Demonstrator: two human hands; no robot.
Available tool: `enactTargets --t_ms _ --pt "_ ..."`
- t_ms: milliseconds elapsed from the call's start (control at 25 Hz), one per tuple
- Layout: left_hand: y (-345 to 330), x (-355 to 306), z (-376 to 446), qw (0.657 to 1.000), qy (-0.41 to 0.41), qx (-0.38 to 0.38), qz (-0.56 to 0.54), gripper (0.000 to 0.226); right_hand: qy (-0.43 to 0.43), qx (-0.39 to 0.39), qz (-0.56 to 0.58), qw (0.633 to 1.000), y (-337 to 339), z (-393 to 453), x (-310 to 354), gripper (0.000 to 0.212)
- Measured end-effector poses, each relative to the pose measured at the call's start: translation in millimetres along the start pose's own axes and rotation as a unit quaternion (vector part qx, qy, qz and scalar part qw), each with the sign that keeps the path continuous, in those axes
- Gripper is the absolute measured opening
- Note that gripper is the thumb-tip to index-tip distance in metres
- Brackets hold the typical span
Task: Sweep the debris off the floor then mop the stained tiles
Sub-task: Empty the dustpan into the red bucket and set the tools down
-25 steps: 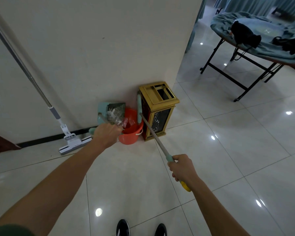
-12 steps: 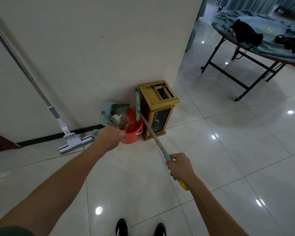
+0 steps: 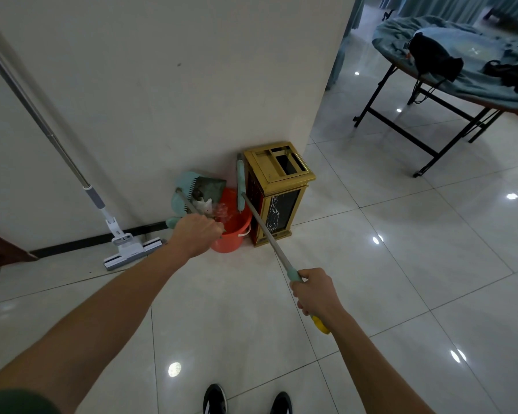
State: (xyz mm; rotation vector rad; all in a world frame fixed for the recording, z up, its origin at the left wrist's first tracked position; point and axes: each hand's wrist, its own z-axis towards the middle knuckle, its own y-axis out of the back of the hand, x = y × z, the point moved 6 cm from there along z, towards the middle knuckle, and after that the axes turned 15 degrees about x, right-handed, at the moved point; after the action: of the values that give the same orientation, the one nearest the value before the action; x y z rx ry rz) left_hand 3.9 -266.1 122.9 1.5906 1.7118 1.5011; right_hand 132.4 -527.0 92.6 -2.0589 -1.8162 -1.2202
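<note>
Glossy pale floor tiles [image 3: 371,279] reflecting ceiling lights; cream wall [image 3: 162,85] ahead. Left hand [image 3: 196,236] is gripping the teal dustpan [image 3: 192,189], tilting debris over the orange bucket [image 3: 232,234] (beside a gold bin [image 3: 278,189]). Right hand [image 3: 316,291] is clasping the broom [image 3: 266,234]. Mop [image 3: 117,231] is leaning against the wall. Cloth-draped counter [image 3: 461,73] is standing far right.

Tile floor [image 3: 371,264] under me: orange bucket [image 3: 232,234], gold bin [image 3: 277,192], mop [image 3: 132,249] head, table [image 3: 425,127] legs, my shoes [image 3: 214,398].
</note>
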Motion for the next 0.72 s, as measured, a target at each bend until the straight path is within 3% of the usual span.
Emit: enactTargets --t_ms 280,720 --pt "3 3 2 1.000 -0.007 -0.015 0.000 0.017 -0.004 0.007 0.000 1.000 -2 3 -3 0.034" --pt "-5 -19 -2 0.995 -0.068 0.030 0.073 0.018 0.003 0.018 0.015 1.000 -10 11 0 0.030"
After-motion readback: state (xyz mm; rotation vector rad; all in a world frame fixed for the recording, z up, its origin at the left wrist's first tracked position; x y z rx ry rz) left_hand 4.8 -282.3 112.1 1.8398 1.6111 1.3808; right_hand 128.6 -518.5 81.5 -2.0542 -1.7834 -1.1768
